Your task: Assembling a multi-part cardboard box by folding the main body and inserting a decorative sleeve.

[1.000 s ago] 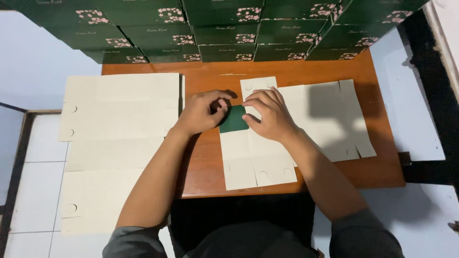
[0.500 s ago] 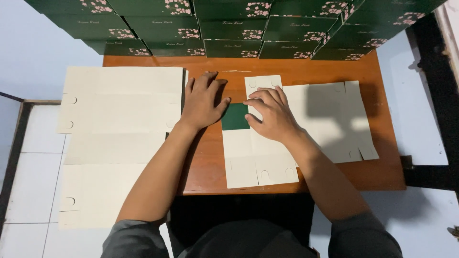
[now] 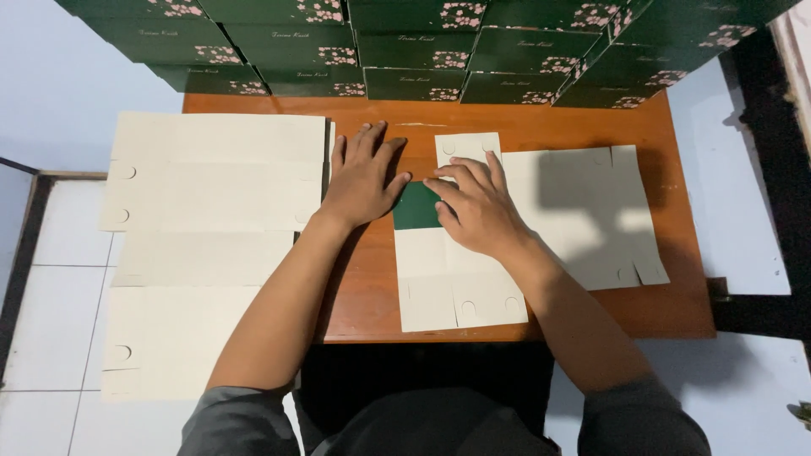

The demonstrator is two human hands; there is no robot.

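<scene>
Stack of flat cream card sheets (image 3: 211,219) overhangs the table's (image 3: 667,312) left edge, untouched. Left hand (image 3: 363,177) has moved off the blank since a second ago; now flat and released on bare wood near the back edge, holding nothing. Right hand (image 3: 477,207) stays palm-down, fingers spread, pressing the folded cream box blank (image 3: 460,287) at table centre, green flap (image 3: 416,207) showing beside its thumb. Reads as crease being pressed. Green boxes (image 3: 422,51) stacked along the back edge.
</scene>
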